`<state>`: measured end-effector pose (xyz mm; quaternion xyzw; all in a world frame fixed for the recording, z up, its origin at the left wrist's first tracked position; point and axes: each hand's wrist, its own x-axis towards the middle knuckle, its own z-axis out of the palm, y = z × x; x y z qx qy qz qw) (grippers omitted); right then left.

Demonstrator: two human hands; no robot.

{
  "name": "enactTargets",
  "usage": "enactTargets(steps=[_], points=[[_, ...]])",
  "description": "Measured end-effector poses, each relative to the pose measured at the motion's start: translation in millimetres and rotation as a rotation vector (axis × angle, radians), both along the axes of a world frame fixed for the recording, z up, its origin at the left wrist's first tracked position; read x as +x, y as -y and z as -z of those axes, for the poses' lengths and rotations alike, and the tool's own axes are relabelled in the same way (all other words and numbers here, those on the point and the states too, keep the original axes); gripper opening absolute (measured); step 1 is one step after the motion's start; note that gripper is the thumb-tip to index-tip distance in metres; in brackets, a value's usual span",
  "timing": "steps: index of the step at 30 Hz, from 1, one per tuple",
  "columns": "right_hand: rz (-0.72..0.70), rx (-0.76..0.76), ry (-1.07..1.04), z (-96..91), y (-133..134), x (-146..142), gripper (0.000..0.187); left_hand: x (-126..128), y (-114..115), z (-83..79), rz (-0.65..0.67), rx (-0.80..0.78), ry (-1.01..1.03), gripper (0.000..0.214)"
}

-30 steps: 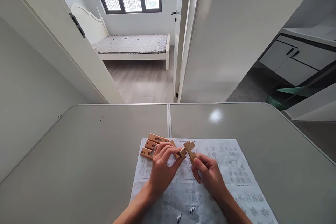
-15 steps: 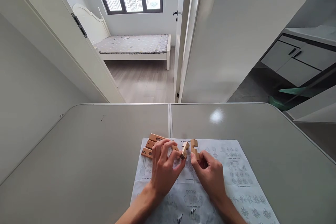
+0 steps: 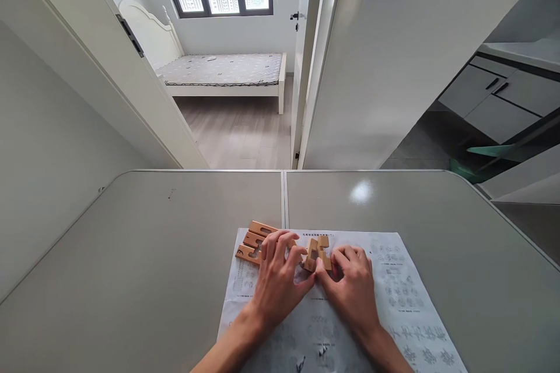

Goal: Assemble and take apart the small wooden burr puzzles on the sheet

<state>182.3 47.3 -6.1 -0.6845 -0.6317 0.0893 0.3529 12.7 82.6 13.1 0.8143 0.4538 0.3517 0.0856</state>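
Note:
Two notched wooden puzzle pieces stand side by side on a printed instruction sheet. My left hand pinches the left piece with curled fingers. My right hand grips the right piece, thumb against its near side. The two pieces touch each other between my thumbs. Three more wooden pieces lie stacked flat at the sheet's far left corner, just beyond my left fingers.
A grey folding table with a centre seam carries the sheet. Beyond its far edge an open doorway shows a bedroom with a bed. A white wall panel and grey cabinets stand to the right.
Both hands came down and closer together. The two wooden pieces, held apart and raised before, are now pressed together on the sheet.

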Motion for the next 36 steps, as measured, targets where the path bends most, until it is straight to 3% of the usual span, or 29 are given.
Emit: enactTargets(steps=[12,21,28,36], points=[[-0.088,-0.008,-0.003,-1.0,-1.4,-2.4,0.03,1.0,-3.4,-3.1,0.091,-0.11,-0.01,0.059],[-0.234,-0.038,-0.129,-7.0,-1.5,-3.7,0.018,-0.4,-3.0,-3.1,0.139,-0.119,-0.004,0.073],[-0.388,-0.049,-0.288,-11.2,0.3,-3.9,0.009,0.3,-4.1,-5.3,0.104,-0.096,0.022,0.059],[-0.256,-0.026,-0.516,-8.5,-1.5,-3.0,0.016,0.9,0.4,-13.6,0.083,-0.046,0.067,0.05]])
